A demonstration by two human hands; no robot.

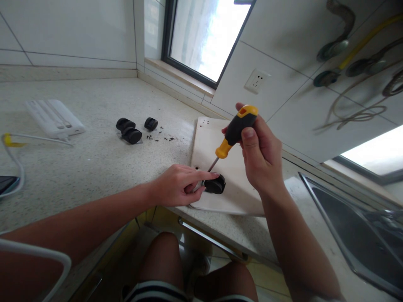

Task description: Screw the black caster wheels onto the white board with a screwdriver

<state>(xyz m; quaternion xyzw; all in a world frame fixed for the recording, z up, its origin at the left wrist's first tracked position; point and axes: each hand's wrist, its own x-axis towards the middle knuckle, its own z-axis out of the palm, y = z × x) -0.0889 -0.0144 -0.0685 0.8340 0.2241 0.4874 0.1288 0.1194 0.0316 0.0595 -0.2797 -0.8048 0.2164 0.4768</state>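
Note:
My right hand [262,147] is wrapped round the yellow and black handle of a screwdriver [234,131], its shaft slanting down to the left. The tip meets the area beside a black caster wheel [216,184], where my index finger hides it. My left hand [179,184] pinches this caster at its near left side, holding it against a white board [239,193]. That board lies flat on the counter. Left of it, several small dark screws [156,139] are scattered near more black casters [131,135], one of them a single wheel [151,123] standing apart.
A white power bank [55,118] with a cable lies on the speckled counter [100,167] at left, near the edge of a phone [9,184]. To the right is a metal sink [346,218]. A wall socket [257,81] and pipes are behind.

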